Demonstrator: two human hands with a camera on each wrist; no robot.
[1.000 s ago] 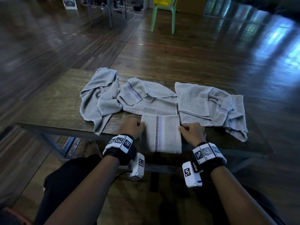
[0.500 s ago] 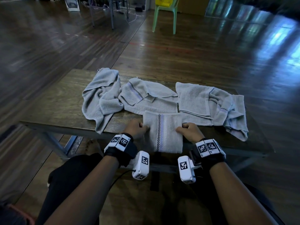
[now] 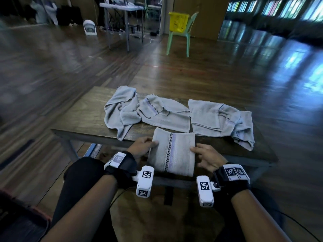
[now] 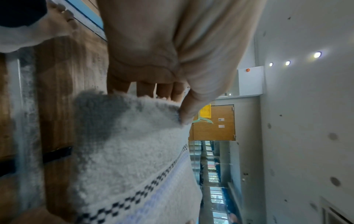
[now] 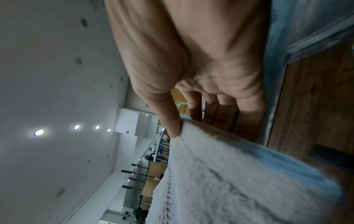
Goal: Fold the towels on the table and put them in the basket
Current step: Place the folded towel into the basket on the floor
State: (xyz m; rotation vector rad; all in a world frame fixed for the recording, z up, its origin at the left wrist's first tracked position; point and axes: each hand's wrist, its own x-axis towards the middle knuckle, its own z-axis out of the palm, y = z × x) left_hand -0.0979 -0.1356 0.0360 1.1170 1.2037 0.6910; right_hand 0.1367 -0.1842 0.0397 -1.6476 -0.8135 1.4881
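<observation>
Grey folded towel [image 3: 173, 152] hides both hands' fingers beneath it

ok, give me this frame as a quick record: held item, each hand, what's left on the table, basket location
held item: folded towel, checkered stripe up, at the near edge of the table
left hand: pinches the towel's left edge, thumb on top, fingers under
right hand: pinches the towel's right edge, thumb on top
left to fold: three unfolded towels in a row behind it
basket: yellow basket on a green chair, across the room
</observation>
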